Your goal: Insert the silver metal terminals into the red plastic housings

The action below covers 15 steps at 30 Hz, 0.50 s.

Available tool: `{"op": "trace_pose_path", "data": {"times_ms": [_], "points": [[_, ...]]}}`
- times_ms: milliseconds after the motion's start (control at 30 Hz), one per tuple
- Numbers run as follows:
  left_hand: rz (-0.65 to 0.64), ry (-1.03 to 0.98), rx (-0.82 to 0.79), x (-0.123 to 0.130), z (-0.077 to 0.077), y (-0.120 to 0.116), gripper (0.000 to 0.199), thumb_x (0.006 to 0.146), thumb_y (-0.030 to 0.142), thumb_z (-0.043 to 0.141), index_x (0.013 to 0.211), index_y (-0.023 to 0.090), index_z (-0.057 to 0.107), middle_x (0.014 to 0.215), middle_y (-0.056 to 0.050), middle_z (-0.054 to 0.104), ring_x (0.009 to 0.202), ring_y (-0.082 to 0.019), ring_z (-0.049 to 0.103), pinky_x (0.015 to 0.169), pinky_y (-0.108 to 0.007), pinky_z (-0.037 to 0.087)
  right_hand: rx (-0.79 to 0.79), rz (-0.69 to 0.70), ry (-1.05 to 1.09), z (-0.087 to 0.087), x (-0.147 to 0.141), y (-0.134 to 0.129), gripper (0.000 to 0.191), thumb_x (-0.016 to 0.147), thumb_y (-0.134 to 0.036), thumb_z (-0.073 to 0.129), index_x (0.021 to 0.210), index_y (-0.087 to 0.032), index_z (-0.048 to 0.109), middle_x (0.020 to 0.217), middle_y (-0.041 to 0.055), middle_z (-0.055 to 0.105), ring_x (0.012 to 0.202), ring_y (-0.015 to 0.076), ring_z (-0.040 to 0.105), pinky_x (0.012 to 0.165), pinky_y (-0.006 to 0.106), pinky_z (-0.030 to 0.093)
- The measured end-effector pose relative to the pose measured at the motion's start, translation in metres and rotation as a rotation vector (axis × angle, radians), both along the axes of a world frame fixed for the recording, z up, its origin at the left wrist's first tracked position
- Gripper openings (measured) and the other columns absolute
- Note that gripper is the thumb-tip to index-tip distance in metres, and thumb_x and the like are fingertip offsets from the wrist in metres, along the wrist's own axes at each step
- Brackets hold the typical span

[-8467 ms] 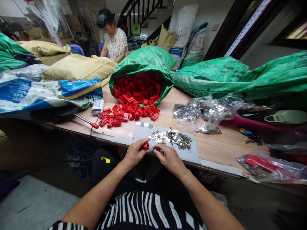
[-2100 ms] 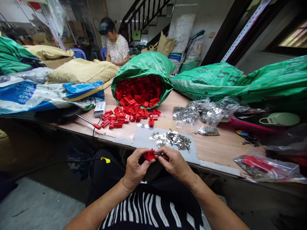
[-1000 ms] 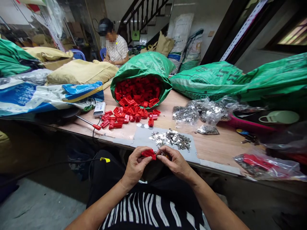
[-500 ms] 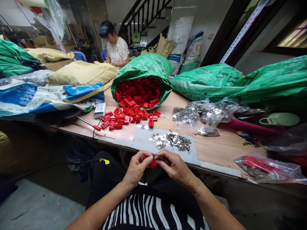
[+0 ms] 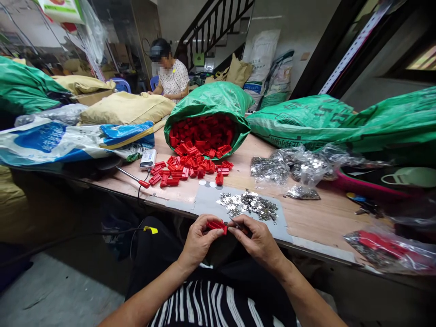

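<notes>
My left hand (image 5: 200, 236) pinches a red plastic part (image 5: 217, 224) between thumb and fingers, just off the table's front edge. Close on its right, my right hand (image 5: 254, 234) is closed on a slim, dark pointed tool (image 5: 235, 222); its kind is partly hidden by the fingers. A small dark metal bit shows at the red part's right end, near the right fingertips. Beyond both hands, a pile of small shiny metal pieces (image 5: 247, 203) lies on a grey mat (image 5: 204, 200). Loose red plastic parts (image 5: 190, 168) spill from a green sack (image 5: 218, 97).
Clear bags of metal pieces (image 5: 270, 169) lie to the right, by a pink tray (image 5: 357, 184) with a pale green cup. A red-tipped rod (image 5: 132, 176) and a white device (image 5: 148, 159) with a cable lie left. Full sacks line the back; another person (image 5: 172, 75) sits beyond.
The red part has tilted and now shows more of its length in my left hand. My right fingers have moved slightly apart from the left. The whole view has shifted a little.
</notes>
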<state>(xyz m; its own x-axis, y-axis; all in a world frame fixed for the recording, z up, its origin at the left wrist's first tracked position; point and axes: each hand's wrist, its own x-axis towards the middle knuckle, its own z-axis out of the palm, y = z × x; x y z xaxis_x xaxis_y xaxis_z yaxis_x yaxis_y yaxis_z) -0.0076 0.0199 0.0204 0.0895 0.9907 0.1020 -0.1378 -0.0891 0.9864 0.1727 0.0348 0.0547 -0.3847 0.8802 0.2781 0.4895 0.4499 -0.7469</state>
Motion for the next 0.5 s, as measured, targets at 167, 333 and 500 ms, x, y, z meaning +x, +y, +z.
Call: {"op": "trace_pose_path", "data": {"times_ms": [167, 333, 500], "points": [[0.103, 0.184, 0.173, -0.004, -0.005, -0.002, 0.032, 0.079, 0.021, 0.067, 0.111, 0.023, 0.064, 0.107, -0.006, 0.065, 0.096, -0.019, 0.065, 0.085, -0.03, 0.053, -0.035, -0.017, -0.009, 0.0, -0.001, -0.001, 0.007, 0.089, -0.025, 0.055, 0.09, -0.02, 0.061, 0.077, 0.0008, 0.064, 0.063, 0.0131, 0.055, 0.061, 0.024, 0.043], [0.184, 0.29, 0.26, -0.004, -0.011, -0.006, 0.046, 0.079, 0.021, 0.067, 0.123, 0.024, 0.053, 0.107, -0.006, 0.068, 0.095, -0.02, 0.067, 0.088, -0.033, 0.053, -0.04, 0.022, -0.045, -0.001, -0.003, -0.004, 0.009, 0.09, -0.024, 0.052, 0.09, -0.021, 0.06, 0.078, 0.0021, 0.063, 0.067, 0.0149, 0.057, 0.063, 0.026, 0.044], [0.247, 0.452, 0.4, -0.006, -0.006, -0.009, 0.035, 0.078, 0.021, 0.067, 0.112, 0.023, 0.06, 0.105, -0.006, 0.07, 0.094, -0.02, 0.068, 0.086, -0.032, 0.054, -0.041, 0.052, -0.074, 0.002, -0.003, -0.004, 0.009, 0.09, -0.021, 0.051, 0.089, -0.021, 0.06, 0.079, 0.0031, 0.062, 0.07, 0.0157, 0.058, 0.064, 0.027, 0.044]]}}
